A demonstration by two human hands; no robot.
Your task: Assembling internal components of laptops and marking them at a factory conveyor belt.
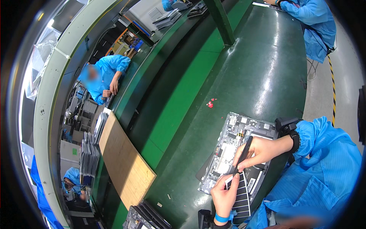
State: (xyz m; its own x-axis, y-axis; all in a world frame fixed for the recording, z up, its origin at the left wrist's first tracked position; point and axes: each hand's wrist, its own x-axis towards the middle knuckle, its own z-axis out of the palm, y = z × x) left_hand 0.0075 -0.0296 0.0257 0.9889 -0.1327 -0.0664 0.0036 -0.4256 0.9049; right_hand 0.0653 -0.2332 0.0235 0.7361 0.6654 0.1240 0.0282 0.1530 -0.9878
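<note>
Pinching a black striped sheet (pixel 241 194) at its top edge, the left hand (pixel 225 192) is holding it with fingers closed, low over the near end of the opened laptop base (pixel 236 152). Right hand (pixel 259 152) is gripping a black pen-like tool (pixel 241 155), fingers wrapped shut, tip meeting the sheet. Laptop base is lying on the green counter (pixel 248 72); red scraps (pixel 210 103) sitting beyond; wooden board (pixel 124 162) lying well left
</note>
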